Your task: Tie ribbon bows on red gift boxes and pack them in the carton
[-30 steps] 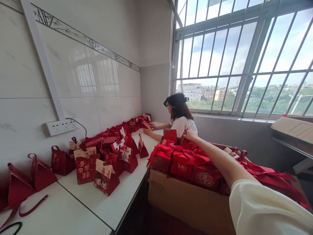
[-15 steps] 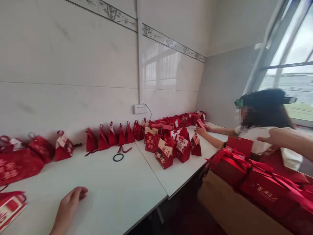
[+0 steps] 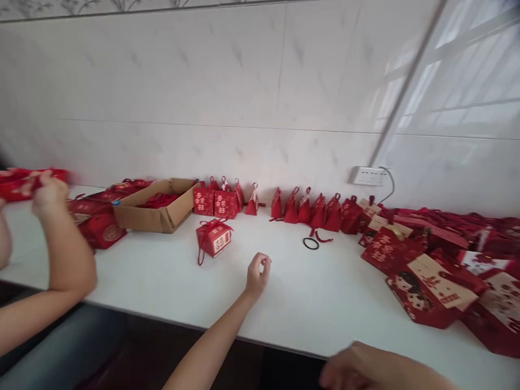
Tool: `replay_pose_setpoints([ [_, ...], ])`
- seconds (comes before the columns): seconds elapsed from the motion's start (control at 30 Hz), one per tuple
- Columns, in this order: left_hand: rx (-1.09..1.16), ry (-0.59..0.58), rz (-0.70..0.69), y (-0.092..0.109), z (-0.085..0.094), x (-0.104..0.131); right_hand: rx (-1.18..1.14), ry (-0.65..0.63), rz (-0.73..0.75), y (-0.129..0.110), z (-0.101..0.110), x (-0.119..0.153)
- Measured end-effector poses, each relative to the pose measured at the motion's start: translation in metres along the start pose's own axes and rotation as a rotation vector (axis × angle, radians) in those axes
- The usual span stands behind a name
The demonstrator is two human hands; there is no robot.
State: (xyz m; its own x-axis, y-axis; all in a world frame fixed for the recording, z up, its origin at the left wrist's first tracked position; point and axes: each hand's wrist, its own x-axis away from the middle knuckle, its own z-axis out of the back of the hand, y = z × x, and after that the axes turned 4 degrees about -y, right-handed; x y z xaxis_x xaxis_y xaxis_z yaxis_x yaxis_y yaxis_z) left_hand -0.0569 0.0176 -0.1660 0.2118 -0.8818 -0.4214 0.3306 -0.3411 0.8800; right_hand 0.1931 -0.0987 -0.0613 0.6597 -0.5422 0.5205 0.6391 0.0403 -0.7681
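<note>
My left hand [image 3: 258, 272] rests on the white table, fingers curled in toward the thumb with nothing visible in them. To its left is a small red gift box [image 3: 214, 237] with a ribbon bow on top and one ribbon end trailing on the table. A black ring [image 3: 311, 244] lies up and to the right of that hand, beside a short piece of dark red ribbon [image 3: 324, 237]. Low in the view, over the table's front edge, is my right hand [image 3: 355, 365], blurred by motion; no object shows in it.
Small red peaked boxes [image 3: 304, 210] stand along the wall. Many red gift boxes [image 3: 434, 287] crowd the right. A cardboard box [image 3: 144, 218] holds red items, with more red boxes [image 3: 103, 230] beside it. At far left another person's hands [image 3: 51, 192] hold something red.
My view has swung left, away from the window and the carton of red boxes. My right hand has come from above that carton to the table's front edge. My left hand stays by the table.
</note>
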Motion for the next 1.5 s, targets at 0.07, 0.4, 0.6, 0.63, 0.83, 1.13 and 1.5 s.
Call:
replay_pose_setpoints([
  [0.07,-0.038,0.078,-0.036,-0.005,0.028,0.0,-0.101,-0.036,0.117,-0.014,-0.025,-0.044],
  [0.4,-0.146,0.264,0.262,-0.055,0.17,-0.049,-0.215,-0.282,0.183,-0.017,-0.062,-0.114],
  [0.6,0.059,0.032,0.281,-0.053,0.15,-0.064,-0.307,-0.213,0.295,-0.029,-0.052,-0.117],
  [0.63,0.099,-0.048,0.265,-0.047,0.144,-0.061,-0.351,-0.176,0.304,-0.028,-0.049,-0.117],
  [0.83,0.3,-0.706,0.215,-0.006,0.117,-0.016,-0.588,0.254,0.181,-0.014,-0.033,-0.114],
  [1.13,0.122,-0.417,0.341,0.022,0.108,0.025,-0.643,0.295,0.097,-0.02,-0.051,-0.106],
  [1.5,0.017,-0.408,0.407,0.044,0.106,0.027,-0.728,0.403,0.243,-0.022,-0.048,-0.105],
])
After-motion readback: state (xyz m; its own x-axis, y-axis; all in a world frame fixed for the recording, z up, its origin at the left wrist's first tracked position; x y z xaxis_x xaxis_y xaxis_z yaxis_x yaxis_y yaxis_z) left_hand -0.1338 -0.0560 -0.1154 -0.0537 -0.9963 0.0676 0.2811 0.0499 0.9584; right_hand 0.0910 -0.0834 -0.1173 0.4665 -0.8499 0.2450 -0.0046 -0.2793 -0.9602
